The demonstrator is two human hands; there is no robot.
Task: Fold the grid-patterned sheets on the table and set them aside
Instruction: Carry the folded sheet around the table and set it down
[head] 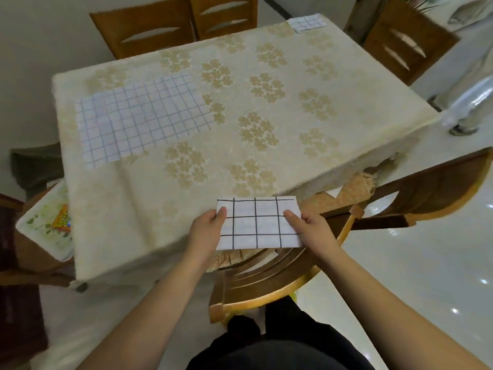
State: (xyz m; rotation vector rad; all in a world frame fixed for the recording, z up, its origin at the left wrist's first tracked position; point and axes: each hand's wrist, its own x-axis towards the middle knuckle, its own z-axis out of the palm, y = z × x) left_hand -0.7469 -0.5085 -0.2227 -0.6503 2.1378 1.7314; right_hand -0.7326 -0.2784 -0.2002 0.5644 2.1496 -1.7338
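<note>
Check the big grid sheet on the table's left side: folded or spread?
Spread. The big grid sheet lies flat and open on the tablecloth, creased but unfolded, with neither hand touching it.

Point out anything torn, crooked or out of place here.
The tablecloth looks frayed and ragged at its near right corner. The unfolded grid sheet lies askew and creased on the left.

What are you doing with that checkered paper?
A person holds a folded sheet in both hands, left hand and right hand, near the table edge. More unfolded sheets lie flat on the left. Another folded one sits at the far corner.
</note>
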